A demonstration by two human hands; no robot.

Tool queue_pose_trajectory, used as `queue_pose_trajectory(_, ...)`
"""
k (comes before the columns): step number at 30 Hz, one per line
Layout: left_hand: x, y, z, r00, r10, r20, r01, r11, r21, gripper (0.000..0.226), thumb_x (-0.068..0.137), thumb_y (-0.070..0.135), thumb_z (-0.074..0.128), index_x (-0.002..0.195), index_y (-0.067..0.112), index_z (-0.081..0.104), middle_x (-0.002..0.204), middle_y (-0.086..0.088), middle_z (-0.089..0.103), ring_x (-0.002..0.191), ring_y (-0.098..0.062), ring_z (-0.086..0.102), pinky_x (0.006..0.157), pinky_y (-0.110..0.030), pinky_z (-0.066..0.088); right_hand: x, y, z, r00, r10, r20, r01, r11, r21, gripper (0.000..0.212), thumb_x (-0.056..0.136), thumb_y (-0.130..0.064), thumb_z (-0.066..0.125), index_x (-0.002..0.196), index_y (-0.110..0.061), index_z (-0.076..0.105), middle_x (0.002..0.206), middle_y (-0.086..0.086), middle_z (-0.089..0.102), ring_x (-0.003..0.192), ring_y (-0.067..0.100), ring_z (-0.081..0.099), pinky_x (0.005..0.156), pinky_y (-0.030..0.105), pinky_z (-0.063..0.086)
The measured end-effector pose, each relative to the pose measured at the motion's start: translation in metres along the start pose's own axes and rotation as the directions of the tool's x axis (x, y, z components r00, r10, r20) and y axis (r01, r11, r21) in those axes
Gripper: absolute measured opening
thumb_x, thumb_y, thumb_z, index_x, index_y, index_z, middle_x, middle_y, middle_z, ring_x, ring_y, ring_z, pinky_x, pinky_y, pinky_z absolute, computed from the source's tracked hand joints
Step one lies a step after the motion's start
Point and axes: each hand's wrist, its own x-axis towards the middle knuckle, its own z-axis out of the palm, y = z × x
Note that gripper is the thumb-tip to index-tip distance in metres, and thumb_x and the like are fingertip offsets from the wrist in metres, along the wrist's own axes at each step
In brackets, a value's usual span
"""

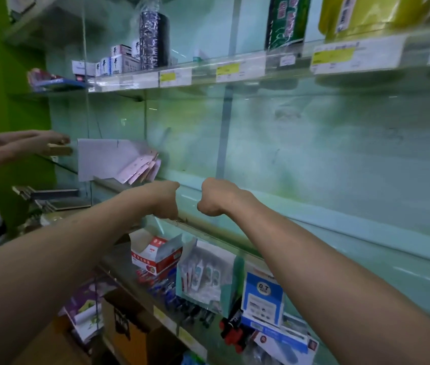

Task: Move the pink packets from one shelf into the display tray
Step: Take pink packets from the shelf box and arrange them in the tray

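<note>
Two bare hands sit side by side, almost touching, at the front edge of the clear glass shelf [340, 246]. The left hand [165, 200] and the right hand [215, 200] are each curled into a fist with the knuckles up. Nothing shows inside either fist, though the fingers are hidden underneath. The flat pink paper packets [143, 167] lie up and to the left of the left hand, just past its knuckles, so the left hand is nearer and the right would have to cross over it. They stand fanned in the one white cardboard display tray [98, 159], leaning, with their long edges rising from lower left to upper right. About four or five edges can be made out, but blur prevents an exact count. I see no loose pink packet on the glass beside the fists, so the transfer looks close to finished. Farther left of the tray, another person's hand [35, 143] reaches toward the same shelf level.
</note>
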Motion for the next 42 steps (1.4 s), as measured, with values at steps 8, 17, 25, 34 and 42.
queue_pose_trajectory(8,0.082,-0.036,0.005,1.0,-0.015,-0.011,0.014,0.999,-0.053,0.074,0.084,0.015,0.063,0.148,0.011,0.025,0.134,-0.013,0.049,0.117,-0.027,0.052,0.087,-0.031,0.047,0.083,-0.01,0.011,0.999,-0.039,-0.022,0.039,0.999,-0.015,0.026,0.09,-0.006,0.045,0.067,-0.011,0.036,0.069,0.004,0.04,0.059,0.018,0.043,0.046,0.025,0.029)
queue_pose_trajectory(17,0.149,-0.07,0.011,0.999,-0.027,-0.039,0.023,0.996,-0.083,0.076,0.086,0.02,0.065,0.149,0.01,0.024,0.147,-0.011,0.037,0.13,-0.026,0.041,0.101,-0.031,0.039,0.158,-0.02,0.03,0.997,-0.073,-0.027,0.073,0.997,0.0,0.035,0.092,-0.01,0.046,0.126,-0.007,0.054,0.122,0.008,0.059,0.106,0.028,0.059,0.079,0.029,0.047)
queue_pose_trajectory(25,0.196,-0.128,0.007,0.995,0.058,-0.078,-0.062,0.997,-0.047,0.041,0.072,0.025,0.065,0.109,0.01,0.055,0.116,-0.014,0.056,0.102,-0.028,0.053,0.082,-0.031,0.048,0.217,-0.051,0.047,0.996,-0.061,-0.063,0.062,0.998,0.02,0.042,0.093,-0.013,0.049,0.135,-0.012,0.048,0.137,0.009,0.051,0.122,0.029,0.052,0.096,0.034,0.046)
queue_pose_trajectory(34,0.261,-0.19,0.012,0.993,0.112,-0.044,-0.115,0.991,-0.067,0.042,0.083,0.036,0.059,0.114,0.011,0.05,0.103,-0.003,0.059,0.092,-0.024,0.059,0.079,-0.03,0.05,0.275,-0.1,0.058,0.998,-0.002,-0.067,0.006,0.998,0.057,0.043,0.094,-0.013,0.047,0.136,-0.016,0.048,0.138,0.008,0.051,0.122,0.029,0.052,0.095,0.033,0.045)
queue_pose_trajectory(42,0.289,-0.218,0.02,0.989,0.146,-0.034,-0.147,0.988,-0.036,0.042,0.072,0.046,0.064,0.102,0.018,0.055,0.099,-0.002,0.064,0.082,-0.019,0.059,0.076,-0.03,0.052,0.311,-0.129,0.077,0.997,0.059,-0.041,-0.055,0.993,0.109,0.038,0.094,-0.015,0.047,0.131,-0.02,0.054,0.14,0.007,0.049,0.124,0.03,0.05,0.099,0.034,0.045)
